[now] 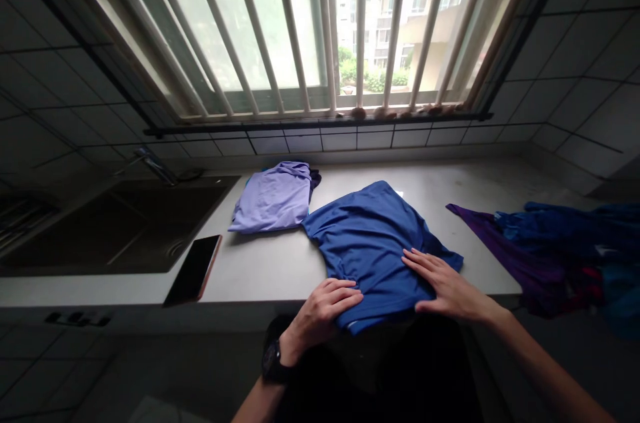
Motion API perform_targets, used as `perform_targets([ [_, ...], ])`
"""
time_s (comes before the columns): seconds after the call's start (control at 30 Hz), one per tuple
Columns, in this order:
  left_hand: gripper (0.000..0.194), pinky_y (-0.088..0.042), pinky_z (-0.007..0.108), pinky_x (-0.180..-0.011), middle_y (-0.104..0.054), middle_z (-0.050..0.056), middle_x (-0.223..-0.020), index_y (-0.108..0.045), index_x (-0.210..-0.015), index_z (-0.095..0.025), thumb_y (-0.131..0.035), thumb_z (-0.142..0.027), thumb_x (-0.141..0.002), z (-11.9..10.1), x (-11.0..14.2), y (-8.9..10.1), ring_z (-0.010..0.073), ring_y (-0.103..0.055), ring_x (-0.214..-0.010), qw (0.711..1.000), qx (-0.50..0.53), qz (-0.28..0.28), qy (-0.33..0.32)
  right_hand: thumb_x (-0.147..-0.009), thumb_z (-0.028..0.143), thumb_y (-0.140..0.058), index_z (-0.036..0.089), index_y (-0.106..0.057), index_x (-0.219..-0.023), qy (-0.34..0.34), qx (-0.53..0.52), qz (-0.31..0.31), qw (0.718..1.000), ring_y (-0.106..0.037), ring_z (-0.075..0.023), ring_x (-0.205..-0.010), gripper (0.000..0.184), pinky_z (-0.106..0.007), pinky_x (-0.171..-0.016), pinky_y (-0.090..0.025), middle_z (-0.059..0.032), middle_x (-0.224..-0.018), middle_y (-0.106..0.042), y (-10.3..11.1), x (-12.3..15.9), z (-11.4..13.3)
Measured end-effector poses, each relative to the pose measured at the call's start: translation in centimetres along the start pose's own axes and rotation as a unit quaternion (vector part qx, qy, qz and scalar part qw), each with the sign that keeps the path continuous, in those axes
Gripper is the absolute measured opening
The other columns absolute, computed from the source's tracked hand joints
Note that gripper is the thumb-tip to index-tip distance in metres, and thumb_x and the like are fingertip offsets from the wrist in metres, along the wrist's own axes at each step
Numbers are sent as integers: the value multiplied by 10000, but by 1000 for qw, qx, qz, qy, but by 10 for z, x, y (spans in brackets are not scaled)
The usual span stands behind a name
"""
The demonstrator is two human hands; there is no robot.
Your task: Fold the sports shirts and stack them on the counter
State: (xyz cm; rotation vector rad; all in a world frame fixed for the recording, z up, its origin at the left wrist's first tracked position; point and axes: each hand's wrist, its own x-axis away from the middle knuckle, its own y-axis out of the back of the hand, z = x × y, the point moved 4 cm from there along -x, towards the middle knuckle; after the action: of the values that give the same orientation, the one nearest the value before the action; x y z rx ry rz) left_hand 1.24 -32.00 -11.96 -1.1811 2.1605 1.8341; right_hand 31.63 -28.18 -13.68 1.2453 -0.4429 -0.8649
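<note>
A dark blue T-shirt (375,243) lies spread and wrinkled on the white counter, its lower hem hanging just over the front edge. At its lower left side, my left hand (327,306) has its fingers bent together over the cloth, where small creases gather; the thumb is hidden. My right hand (445,286) rests flat on the shirt's right part, fingers stretched and thumb apart. A black watch is on my left wrist. Left of the shirt's far corner sits a folded lavender garment (275,200), with darker cloth showing beneath it.
A phone (195,270) lies at the counter's front edge, beside a dark sink (110,226) with a faucet (156,166). To the right, a heap of blue and purple clothes (565,250) hangs partly over the edge. A barred window (300,36) is behind the counter (425,173).
</note>
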Motion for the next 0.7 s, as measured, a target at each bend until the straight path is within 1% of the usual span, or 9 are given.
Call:
perform_targets([
  [0.03, 363, -542, 411, -1032, -729, 104, -1214, -602, -1313, -197, -521, -124, -966, 0, 2, 1, 217, -629, -1247, 1000, 1, -6, 8, -794, 553, -762, 258, -352, -1599, 11, 5, 3, 1000, -357, -329, -1504, 951, -521, -1216, -327, -136, -1629, -372, -3, 8, 8],
  [0.1, 394, -531, 439, -1060, -685, 124, -1309, -590, -1345, -207, -533, -129, -962, 1, 6, 1, 235, -594, -1303, 999, -32, -7, 24, -819, 370, -748, 294, -333, -1603, 15, 32, -16, 999, -330, -329, -1517, 891, -561, -1216, -301, -119, -1642, -351, -11, 19, 24],
  [0.17, 404, -522, 468, -1077, -648, 132, -1375, -590, -1357, -211, -525, -122, -969, 1, 8, -3, 258, -553, -1357, 997, -73, -6, 26, -849, 145, -614, 300, -369, -1584, 17, 64, -66, 996, -342, -301, -1515, 790, -568, -1200, -316, -100, -1617, -401, -20, 22, 37],
  [0.23, 381, -531, 468, -1067, -666, 123, -1350, -606, -1333, -209, -500, -109, -981, 1, 9, -4, 258, -562, -1351, 997, -79, -22, 14, -814, 10, -491, 272, -421, -1555, 40, 74, -116, 990, -411, -255, -1480, 789, -508, -1175, -370, -90, -1549, -504, -27, 19, 47],
  [0.3, 340, -556, 440, -1034, -703, 117, -1281, -623, -1292, -204, -485, -119, -993, 2, 9, -2, 236, -619, -1279, 996, -53, -61, 22, -788, -1, -477, 251, -461, -1528, 65, 69, -140, 985, -479, -235, -1431, 782, -458, -1149, -409, -92, -1492, -569, -30, 12, 51],
  [0.37, 297, -576, 418, -1000, -722, 119, -1227, -636, -1259, -202, -502, -158, -998, 5, 9, 2, 221, -665, -1197, 995, -28, -85, 50, -773, 39, -518, 233, -460, -1529, 65, 71, -134, 986, -492, -251, -1419, 782, -470, -1151, -403, -108, -1498, -560, -30, 6, 49],
  [0.47, 285, -576, 426, -1007, -718, 124, -1231, -644, -1251, -193, -573, -212, -976, 6, 8, 3, 235, -660, -1195, 997, -32, -51, 55, -725, 9, -488, 238, -435, -1542, 50, 88, -113, 988, -431, -258, -1467, 850, -495, -1163, -376, -101, -1551, -501, -32, 4, 44],
  [0.57, 347, -560, 429, -1043, -692, 111, -1301, -628, -1300, -198, -558, -128, -968, 4, 10, -1, 238, -613, -1275, 996, -78, -10, 30, -689, -43, -415, 246, -461, -1522, 49, 85, -144, 985, -414, -231, -1479, 883, -467, -1148, -392, -81, -1538, -519, -38, 12, 43],
  [0.7, 348, -555, 441, -1050, -702, 111, -1284, -628, -1297, -198, -528, -103, -978, 1, 14, -1, 231, -610, -1284, 996, -85, -31, 21, -695, -33, -416, 240, -502, -1491, 47, 48, -168, 983, -463, -238, -1445, 846, -463, -1117, -432, -91, -1481, -578, -41, 19, 42],
])
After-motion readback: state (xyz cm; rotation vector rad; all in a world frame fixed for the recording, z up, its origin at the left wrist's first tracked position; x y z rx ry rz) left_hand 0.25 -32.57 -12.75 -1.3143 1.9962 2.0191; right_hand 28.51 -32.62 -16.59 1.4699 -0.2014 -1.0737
